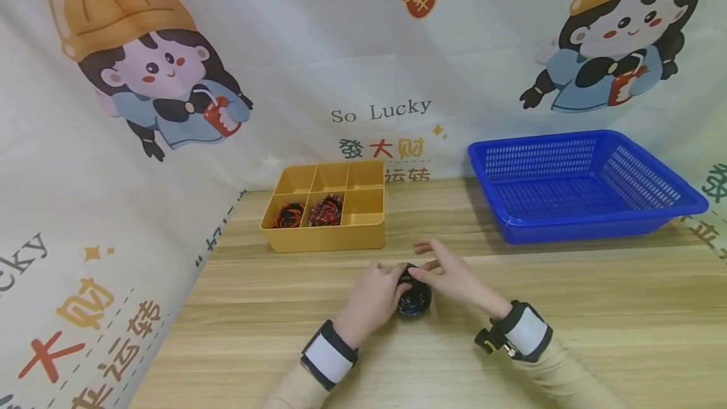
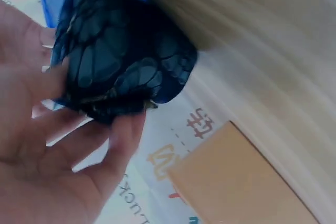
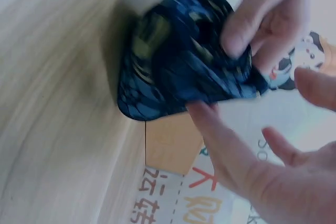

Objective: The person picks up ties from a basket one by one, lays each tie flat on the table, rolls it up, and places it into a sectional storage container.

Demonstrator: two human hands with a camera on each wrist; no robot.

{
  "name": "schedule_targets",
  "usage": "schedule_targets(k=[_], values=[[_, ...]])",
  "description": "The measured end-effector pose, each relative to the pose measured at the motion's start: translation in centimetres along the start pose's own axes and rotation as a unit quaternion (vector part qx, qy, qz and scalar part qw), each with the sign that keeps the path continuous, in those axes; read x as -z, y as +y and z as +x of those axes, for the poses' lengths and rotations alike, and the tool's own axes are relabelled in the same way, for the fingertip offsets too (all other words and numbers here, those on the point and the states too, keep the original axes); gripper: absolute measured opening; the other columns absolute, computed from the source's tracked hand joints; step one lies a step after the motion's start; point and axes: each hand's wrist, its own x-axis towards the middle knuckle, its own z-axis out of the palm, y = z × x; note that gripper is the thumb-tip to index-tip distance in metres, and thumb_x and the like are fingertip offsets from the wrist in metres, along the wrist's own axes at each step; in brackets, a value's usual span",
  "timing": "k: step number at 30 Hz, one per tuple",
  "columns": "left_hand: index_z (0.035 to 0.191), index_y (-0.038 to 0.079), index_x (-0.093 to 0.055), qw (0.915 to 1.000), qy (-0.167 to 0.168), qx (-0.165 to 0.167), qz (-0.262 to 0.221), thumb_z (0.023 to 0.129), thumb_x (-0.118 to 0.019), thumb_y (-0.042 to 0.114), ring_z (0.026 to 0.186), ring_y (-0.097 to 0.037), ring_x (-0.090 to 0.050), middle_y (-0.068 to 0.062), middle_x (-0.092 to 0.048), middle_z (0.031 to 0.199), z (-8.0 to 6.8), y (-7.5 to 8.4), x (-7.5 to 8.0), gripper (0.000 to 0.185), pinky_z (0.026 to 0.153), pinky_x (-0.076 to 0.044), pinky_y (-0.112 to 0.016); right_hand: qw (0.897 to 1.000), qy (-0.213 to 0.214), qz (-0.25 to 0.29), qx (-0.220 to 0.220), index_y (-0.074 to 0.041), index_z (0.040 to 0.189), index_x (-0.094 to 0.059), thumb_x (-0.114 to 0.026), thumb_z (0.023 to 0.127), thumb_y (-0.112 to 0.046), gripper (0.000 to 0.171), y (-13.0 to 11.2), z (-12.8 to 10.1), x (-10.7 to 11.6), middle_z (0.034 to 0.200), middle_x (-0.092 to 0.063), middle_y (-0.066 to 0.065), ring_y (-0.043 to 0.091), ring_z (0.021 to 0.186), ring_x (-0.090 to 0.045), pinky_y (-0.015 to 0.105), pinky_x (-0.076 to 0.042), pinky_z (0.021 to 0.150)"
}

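A roll of dark cloth with a blue and pale pattern stands on the table, loosely coiled. My left hand grips its left side, thumb against the coil; the left wrist view shows the fingers at the cloth's lower edge. From the right, my right hand touches the far edge of the roll with one digit, its other fingers extended and spread. In the right wrist view that fingertip meets the edge of the patterned cloth, and the left thumb presses the opposite side.
Behind the hands, to the left, sits a yellow divided box with a roll of orange-and-black cloth and a roll of red patterned cloth in its front compartments. A blue plastic basket stands at the back right. A printed curtain hangs behind.
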Motion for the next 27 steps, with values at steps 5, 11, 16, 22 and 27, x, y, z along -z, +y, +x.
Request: schedule_targets(k=[5,11,16,22,27], values=[[0.131,0.004,-0.051,0.9952,-0.020,-0.004,0.096,0.066,-0.075,0.060,0.088,-0.025,-0.064,-0.013,-0.069,0.108,-0.7,1.5,-0.2,0.089,0.071,-0.055,-0.031,1.000,-0.025,-0.005,0.010,0.005,0.133,-0.042,-0.058,0.094,-0.024,0.051,-0.2,-0.3,0.4,0.134,-0.049,0.028,0.040,0.111,-0.059,0.050,-0.049,0.092],[0.122,0.010,-0.048,0.9868,0.003,-0.003,0.162,0.062,-0.081,0.054,0.075,-0.021,-0.063,-0.010,-0.068,0.087,-0.4,1.9,-0.8,0.081,0.060,-0.052,-0.027,0.999,-0.029,0.001,0.013,0.004,0.131,-0.044,-0.056,0.096,-0.025,0.047,-0.2,-0.3,0.5,0.133,-0.050,0.027,0.040,0.114,-0.057,0.051,-0.048,0.094],[0.112,0.004,-0.047,0.9967,0.046,0.051,0.043,0.062,-0.082,0.034,0.075,-0.029,-0.065,-0.018,-0.068,0.086,0.9,-0.1,0.3,0.068,0.068,-0.054,-0.035,1.000,-0.015,-0.003,0.008,0.003,0.131,-0.045,-0.054,0.096,-0.023,0.044,0.0,-0.1,0.9,0.133,-0.050,0.027,0.041,0.113,-0.057,0.050,-0.049,0.093],[0.121,-0.001,-0.048,0.9705,0.177,0.158,-0.043,0.065,-0.082,0.024,0.088,-0.040,-0.063,-0.026,-0.059,0.111,5.3,-4.1,3.9,0.070,0.073,-0.057,-0.044,0.999,0.015,0.004,0.029,0.004,0.130,-0.045,-0.054,0.096,-0.016,0.040,0.1,-0.1,2.1,0.131,-0.051,0.027,0.042,0.112,-0.058,0.047,-0.051,0.091],[0.129,-0.001,-0.045,0.9719,0.108,0.203,-0.049,0.070,-0.082,0.025,0.095,-0.043,-0.062,-0.027,-0.048,0.119,9.0,-8.1,4.3,0.074,0.076,-0.056,-0.046,0.999,0.025,0.005,0.037,0.006,0.129,-0.044,-0.054,0.096,-0.014,0.040,0.0,-0.1,2.6,0.129,-0.052,0.028,0.042,0.111,-0.059,0.045,-0.052,0.090]])
